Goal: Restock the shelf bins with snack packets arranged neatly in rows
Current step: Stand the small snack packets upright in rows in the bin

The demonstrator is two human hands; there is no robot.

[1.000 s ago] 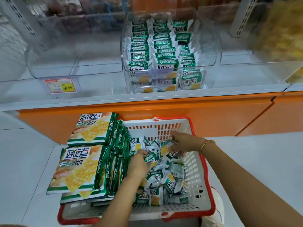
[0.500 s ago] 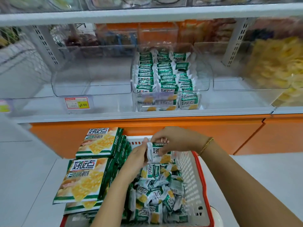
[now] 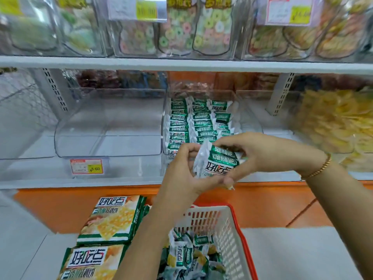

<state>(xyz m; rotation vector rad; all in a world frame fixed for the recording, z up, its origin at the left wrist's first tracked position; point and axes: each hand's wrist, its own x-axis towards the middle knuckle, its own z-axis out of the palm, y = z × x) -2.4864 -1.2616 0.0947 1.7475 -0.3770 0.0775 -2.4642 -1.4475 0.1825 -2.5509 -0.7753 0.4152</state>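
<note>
Retail shelving unit, white metal: upper shelf board (image 3: 181, 64) spans the full width; lower shelf board (image 3: 60, 183) beneath it; two perforated uprights between the boards, left upright (image 3: 55, 91) and right upright (image 3: 282, 93); wire mesh backing (image 3: 20, 102) at far left; price label (image 3: 86, 166), red and yellow, near the lower board's front edge at left. Base panel (image 3: 262, 203), orange, below the lower board; seam at right. Floor (image 3: 302, 249), pale tiles; lighting even and bright.
</note>
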